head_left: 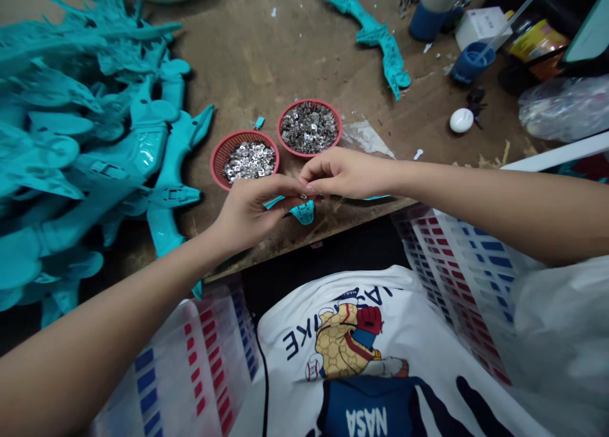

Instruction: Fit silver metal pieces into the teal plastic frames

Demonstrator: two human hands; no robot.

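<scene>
My left hand (252, 210) is closed around a turquoise plastic part (304, 214) at the table's front edge; most of the part is hidden beneath the fingers. Over it, my right hand (345, 174) is pinched, its fingertips meeting those of the left. A small shiny metal piece (303, 196) shows right at the fingertips. Just beyond the hands stand two red plastic baskets: the left basket (217, 160) holds flat silvery metal pieces, and the right basket (339, 129) holds darker metal clips.
Turquoise mouldings (95, 145) are heaped on the left. Another turquoise moulding (371, 31) lies at the back. To the right are a blue cup (469, 66), a white egg-shaped object (461, 120) and a plastic bag (566, 107). White crates flank my lap, the right crate (457, 278) among them.
</scene>
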